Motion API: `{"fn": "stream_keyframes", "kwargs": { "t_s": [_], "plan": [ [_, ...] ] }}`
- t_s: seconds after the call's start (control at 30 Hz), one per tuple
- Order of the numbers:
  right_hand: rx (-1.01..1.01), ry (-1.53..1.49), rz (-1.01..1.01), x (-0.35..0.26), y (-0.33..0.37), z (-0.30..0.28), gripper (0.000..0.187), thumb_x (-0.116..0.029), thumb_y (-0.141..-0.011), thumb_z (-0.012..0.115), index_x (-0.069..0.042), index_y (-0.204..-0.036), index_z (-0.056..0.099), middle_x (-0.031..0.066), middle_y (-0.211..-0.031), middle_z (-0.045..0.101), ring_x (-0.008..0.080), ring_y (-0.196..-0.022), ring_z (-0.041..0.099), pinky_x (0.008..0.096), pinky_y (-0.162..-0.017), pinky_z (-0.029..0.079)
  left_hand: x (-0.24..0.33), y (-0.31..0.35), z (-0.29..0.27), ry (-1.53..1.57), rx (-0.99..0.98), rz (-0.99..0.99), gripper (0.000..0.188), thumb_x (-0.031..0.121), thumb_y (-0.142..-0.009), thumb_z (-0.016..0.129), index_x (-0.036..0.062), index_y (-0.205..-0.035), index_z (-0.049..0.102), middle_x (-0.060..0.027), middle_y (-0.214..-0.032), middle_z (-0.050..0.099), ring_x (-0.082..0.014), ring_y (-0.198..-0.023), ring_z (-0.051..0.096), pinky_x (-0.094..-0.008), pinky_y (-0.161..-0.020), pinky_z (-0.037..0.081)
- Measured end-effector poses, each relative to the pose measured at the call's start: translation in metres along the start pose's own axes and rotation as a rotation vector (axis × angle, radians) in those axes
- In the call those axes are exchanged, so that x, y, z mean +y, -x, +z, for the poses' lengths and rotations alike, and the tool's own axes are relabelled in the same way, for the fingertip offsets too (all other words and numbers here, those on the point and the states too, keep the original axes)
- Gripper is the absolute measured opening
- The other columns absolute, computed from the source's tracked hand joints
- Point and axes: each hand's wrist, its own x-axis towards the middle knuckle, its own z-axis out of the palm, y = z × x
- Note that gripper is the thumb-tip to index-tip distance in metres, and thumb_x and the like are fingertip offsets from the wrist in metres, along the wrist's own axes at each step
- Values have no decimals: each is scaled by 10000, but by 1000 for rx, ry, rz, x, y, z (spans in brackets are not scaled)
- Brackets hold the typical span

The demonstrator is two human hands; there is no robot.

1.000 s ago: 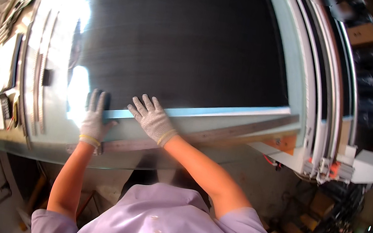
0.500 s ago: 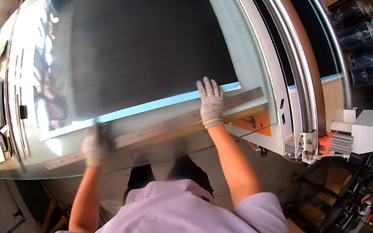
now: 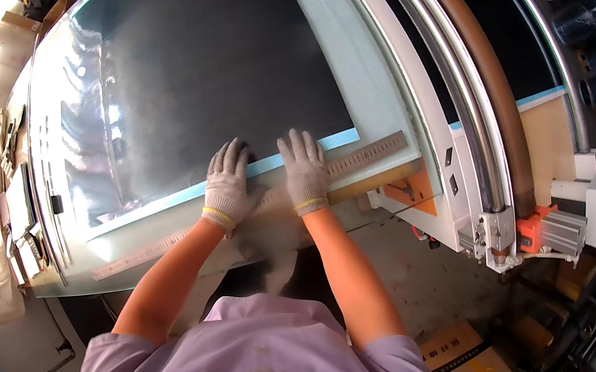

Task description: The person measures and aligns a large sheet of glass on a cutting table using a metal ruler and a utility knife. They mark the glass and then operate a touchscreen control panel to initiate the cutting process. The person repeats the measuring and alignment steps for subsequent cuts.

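Long ruler lies under both gloved hands, left hand and right hand, fingers spread flat, grasping nothing.

ruler lying along near edge of sheet on desk | left hand and right hand resting side by side on ruler | rails running right of sheet | cardboard box sitting on floor, lower right

Middle of the long ruler hidden under both gloved hands; markings too small.
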Motion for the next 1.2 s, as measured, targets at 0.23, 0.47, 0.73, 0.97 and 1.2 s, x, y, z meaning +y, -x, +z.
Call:
{"fn": "stream_keyframes", "kwargs": {
  "t_s": [0.23, 0.47, 0.73, 0.97, 1.2],
  "plan": [
    [55, -13, 33, -5, 1, 9, 460, -106, -922, 509, -132, -1373, 595, 118, -1497, 510, 346, -1391, 451, 503, -1163, 355, -3, -9, -2, -33, -37, 67, 950, 431, -794, 751, 88, -1566, 317, -178, -1617, 304, -405, -1505, 237, -515, -1239, 191],
    [121, 230, -12, -32, -2, 22, 425, -106, -914, 513, -139, -1327, 607, 103, -1443, 531, 338, -1353, 462, 547, -1156, 337, -18, 44, -4, 184, 13, -280, 825, 251, -818, 723, 76, -1530, 345, -209, -1294, 528, -388, -1117, 595, -485, -950, 496],
    [-123, 185, -361, -219, -1, 80, 481, -123, -936, 503, -117, -1416, 543, 99, -1514, 482, 308, -1374, 454, 464, -1165, 343, -187, 266, -64, 367, -27, -432, 439, 109, -837, 655, 95, -1274, 618, -120, -1170, 602, -314, -1075, 615, -452, -890, 522],
    [25, 176, -329, -227, 16, 84, 403, -79, -891, 549, -80, -1281, 655, 82, -1387, 608, 285, -1236, 568, 434, -1061, 441, -448, 402, -64, 7, 679, -1032, 455, 118, -873, 645, 48, -1316, 569, -236, -1111, 611, -430, -1024, 596, -509, -868, 492],
    [-39, 285, -141, -235, 73, 71, 459, -118, -928, 554, -69, -1382, 593, 82, -1485, 527, 296, -1311, 507, 436, -1108, 393, -529, 389, -60, -36, 719, -1029, 587, 220, -896, 687, 35, -1420, 498, -244, -1374, 526, -427, -1269, 508, -490, -1064, 425]
  ]
}}
